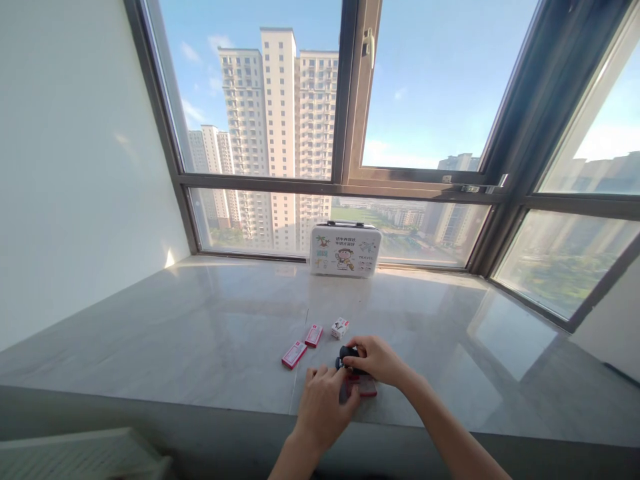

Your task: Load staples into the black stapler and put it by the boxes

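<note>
My right hand (375, 360) comes in from the right, its thumb and fingers closed on a small black object (349, 353) with rounded ends, possibly a stapler. Curled fingers of my left hand (325, 400) meet the same black object from the left, partly covering it. Under and beside both hands lies a flat red box with a clear-looking top (367, 386), largely hidden. Just beyond are two small red and white boxes, one farther left (294, 355) and one nearer the middle (314, 335). A white box with black print (340, 327) sits behind my right hand.
Everything rests on a grey marble window ledge (200, 333). A white carry case with cartoon prints and a dark handle (345, 251) stands upright against the window. A pale ridged object (75, 457) is below the ledge at lower left. A white wall (65, 167) borders the left.
</note>
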